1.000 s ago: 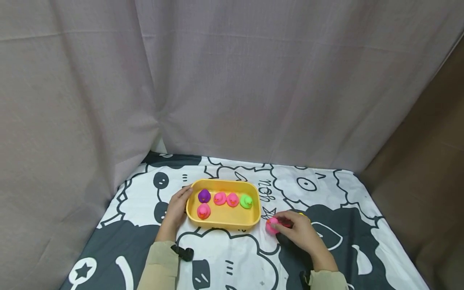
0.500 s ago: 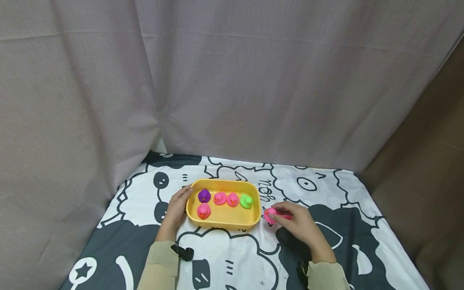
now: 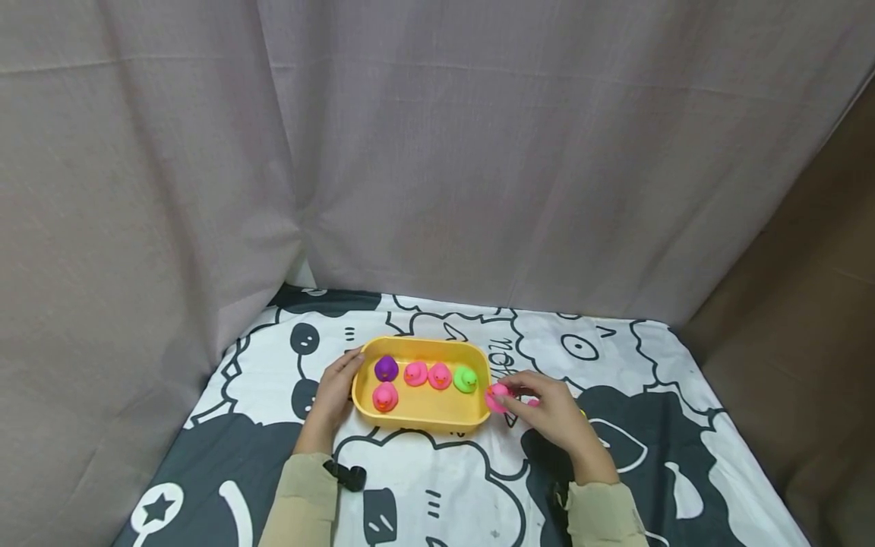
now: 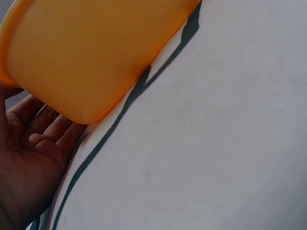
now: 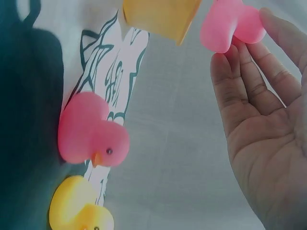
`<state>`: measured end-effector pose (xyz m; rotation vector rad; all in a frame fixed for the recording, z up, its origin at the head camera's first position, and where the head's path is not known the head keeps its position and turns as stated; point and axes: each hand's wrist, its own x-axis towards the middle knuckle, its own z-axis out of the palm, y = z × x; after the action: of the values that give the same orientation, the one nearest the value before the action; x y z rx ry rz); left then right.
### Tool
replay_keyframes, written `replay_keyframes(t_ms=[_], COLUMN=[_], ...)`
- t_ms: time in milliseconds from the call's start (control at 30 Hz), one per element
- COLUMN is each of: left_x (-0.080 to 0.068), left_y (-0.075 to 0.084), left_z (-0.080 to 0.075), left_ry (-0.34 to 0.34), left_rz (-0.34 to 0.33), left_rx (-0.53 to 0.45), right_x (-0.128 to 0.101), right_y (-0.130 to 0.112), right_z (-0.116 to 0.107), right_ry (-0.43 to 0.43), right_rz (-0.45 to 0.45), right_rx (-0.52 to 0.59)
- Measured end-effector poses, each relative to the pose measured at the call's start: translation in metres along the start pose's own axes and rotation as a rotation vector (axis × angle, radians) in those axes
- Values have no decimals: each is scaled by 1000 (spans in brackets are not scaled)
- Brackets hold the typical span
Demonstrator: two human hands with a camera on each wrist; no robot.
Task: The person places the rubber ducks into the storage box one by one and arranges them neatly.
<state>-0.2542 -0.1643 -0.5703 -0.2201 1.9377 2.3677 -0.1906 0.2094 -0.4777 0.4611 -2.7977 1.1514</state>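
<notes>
My left hand (image 3: 335,391) holds the left end of a yellow tray (image 3: 420,416), its fingertips at the rim. In the left wrist view, curled fingers lie against the tray's outer wall (image 4: 81,72). Inside the tray sit a purple rubber duck (image 3: 386,368), three pink ones and a green one (image 3: 465,379). Between thumb and fingertips my right hand (image 3: 552,414) pinches another pink rubber duck (image 5: 230,26), right at the tray's right rim in the head view. On the cloth beside that hand are a pink duck (image 5: 93,129) and a yellow duck (image 5: 79,206), mostly hidden from the head camera.
A black-and-white cartoon-print cloth (image 3: 444,494) covers the table. Grey curtains (image 3: 478,152) hang behind and to the left, with a brown, shaded one (image 3: 807,342) along the right.
The right hand has moved left and up, bringing the pinched pink duck from the cloth to the tray's right rim. The left hand and tray have stayed put.
</notes>
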Motion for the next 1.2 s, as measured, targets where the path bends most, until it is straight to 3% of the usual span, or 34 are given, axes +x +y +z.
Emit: replay_keyframes(t_ms=[200, 567, 1067, 1200], left_x=[1, 1, 1, 1], left_y=[1, 1, 2, 2], left_z=[1, 0, 4, 4], left_ry=[2, -1, 11, 10], left_rz=[0, 5, 33, 29], left_rx=[-2, -7, -21, -21], right_x=[8, 28, 50, 57], right_y=[-6, -19, -39, -40], right_z=[8, 32, 76, 88], right_ry=[-11, -52, -203, -229], right_rz=[-57, -75, -30, -61], right_rx=[22, 91, 145, 140])
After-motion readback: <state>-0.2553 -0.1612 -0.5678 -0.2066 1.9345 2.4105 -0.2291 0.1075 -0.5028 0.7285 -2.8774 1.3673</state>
